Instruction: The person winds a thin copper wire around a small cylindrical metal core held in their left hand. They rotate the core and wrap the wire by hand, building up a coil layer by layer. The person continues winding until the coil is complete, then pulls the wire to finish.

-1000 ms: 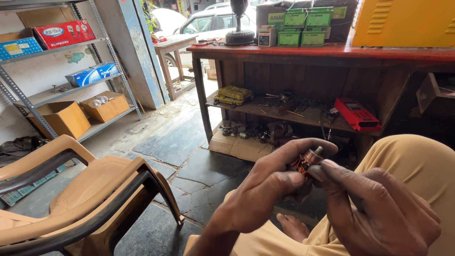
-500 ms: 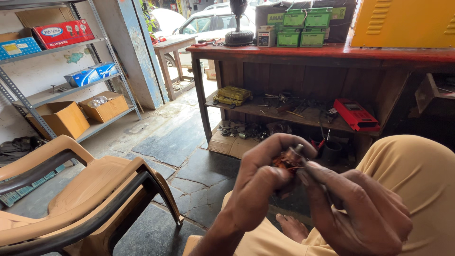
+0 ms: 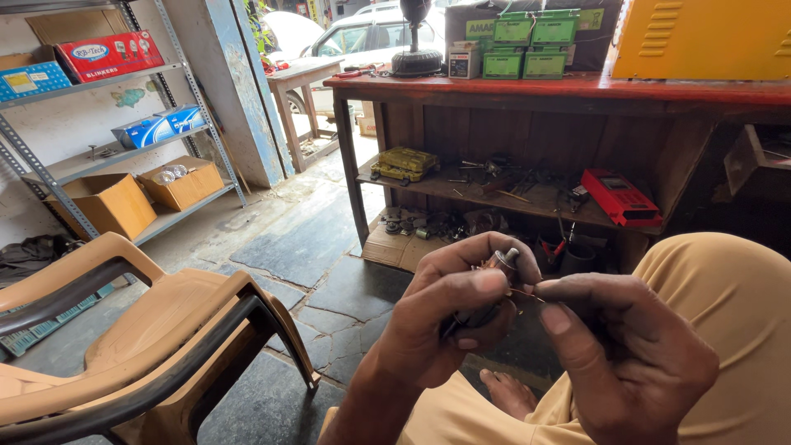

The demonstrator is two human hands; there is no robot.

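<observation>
A: What's in your left hand [image 3: 449, 317] rn?

B: You've got a small motor armature [image 3: 493, 284], dark body w/ a metal shaft tip poking up. Your left fingers [image 3: 461, 288] are curled tight around it, thumb across the front, so most of it is hidden.

A: And the right hand [image 3: 630, 354]?

B: Just beside the left, touching at the part. Your thumb & forefinger are pressed together, pinching a thin copper wire [image 3: 521, 292] that runs off the armature. Other fingers are folded in.

A: Where's the part vs. everything else?

B: Up in the air over your lap, above your tan trousers [image 3: 733, 305], well clear of the worktop [image 3: 577, 86]. Your bare foot [image 3: 509, 394] is on the stone floor [image 3: 313, 247] below.

A: What's round you?

B: Red wooden worktop ahead w/ green boxes [image 3: 531, 41] & a yellow metal case [image 3: 700, 37] on top. Its lower shelf holds a red meter [image 3: 620, 198], a yellow-green part [image 3: 402, 163] & loose bits. Tan plastic chairs [image 3: 132, 330] stacked on your left. Metal rack [image 3: 107, 156] behind w/ cardboard boxes [image 3: 132, 194].
</observation>
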